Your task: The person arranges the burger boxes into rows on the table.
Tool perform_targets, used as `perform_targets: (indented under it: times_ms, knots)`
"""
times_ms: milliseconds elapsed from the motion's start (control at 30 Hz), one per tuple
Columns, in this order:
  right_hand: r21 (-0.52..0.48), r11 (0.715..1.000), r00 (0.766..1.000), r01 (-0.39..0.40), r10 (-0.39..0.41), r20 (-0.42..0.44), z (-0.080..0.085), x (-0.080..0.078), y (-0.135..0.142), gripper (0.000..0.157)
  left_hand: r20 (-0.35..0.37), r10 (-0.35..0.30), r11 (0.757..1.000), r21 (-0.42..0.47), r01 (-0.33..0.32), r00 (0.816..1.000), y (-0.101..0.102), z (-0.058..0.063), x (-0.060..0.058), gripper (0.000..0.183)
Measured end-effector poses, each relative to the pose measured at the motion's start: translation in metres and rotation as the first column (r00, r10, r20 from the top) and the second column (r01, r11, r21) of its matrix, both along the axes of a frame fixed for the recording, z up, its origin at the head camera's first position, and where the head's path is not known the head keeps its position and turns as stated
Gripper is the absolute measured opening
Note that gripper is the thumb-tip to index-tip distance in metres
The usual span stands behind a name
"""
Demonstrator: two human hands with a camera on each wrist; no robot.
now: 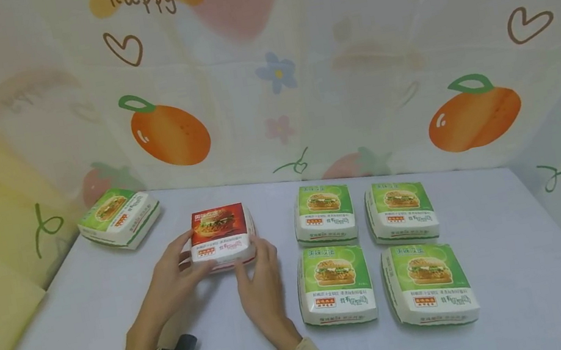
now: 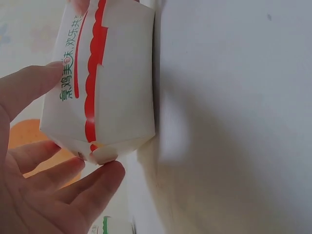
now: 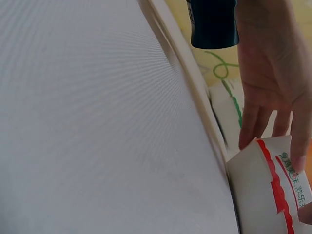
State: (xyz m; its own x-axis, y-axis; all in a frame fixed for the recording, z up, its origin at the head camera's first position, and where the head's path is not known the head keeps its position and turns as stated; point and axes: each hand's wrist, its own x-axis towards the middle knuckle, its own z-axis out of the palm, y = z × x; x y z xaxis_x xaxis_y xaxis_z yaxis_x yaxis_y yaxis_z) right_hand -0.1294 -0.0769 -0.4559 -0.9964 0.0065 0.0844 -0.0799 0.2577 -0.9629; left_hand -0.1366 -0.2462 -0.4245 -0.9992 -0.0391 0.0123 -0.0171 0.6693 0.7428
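Note:
A red-topped burger box (image 1: pixel 218 226) sits upright on the table, left of the middle, with a burger printed on its lid. My left hand (image 1: pixel 167 283) holds its left front corner, the thumb against the front face and the fingers at the side. On the opposite corner my right hand (image 1: pixel 261 280) grips it, thumb at the front and fingers along the right side. The left wrist view shows the box's white wall (image 2: pixel 126 73) with a scalloped red band, close to the table surface. In the right wrist view, the right fingers (image 3: pixel 249 122) touch the box edge.
A green-topped burger box (image 1: pixel 117 218) stands turned at the far left corner. Right of my hands are several more green boxes, two at the back (image 1: pixel 324 215) and two nearer (image 1: pixel 430 285). A fruit-print cloth (image 1: pixel 237 114) hangs behind the white table (image 1: pixel 500 225).

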Motion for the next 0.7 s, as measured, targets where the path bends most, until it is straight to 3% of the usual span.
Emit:
perform_targets:
  times_ms: [367,700]
  knots:
    - [-0.03,0.999,0.999,0.042,-0.043,-0.019,-0.004,-0.002,0.001,0.062,-0.046,0.002,1.0,0.024,-0.001,0.999,0.011,-0.007,-0.012,0.073]
    - [-0.062,0.996,0.997,0.07,-0.069,0.024,-0.002,-0.004,0.003,0.073,-0.081,0.015,0.998,0.058,-0.01,0.997,0.023,-0.014,-0.023,0.07]
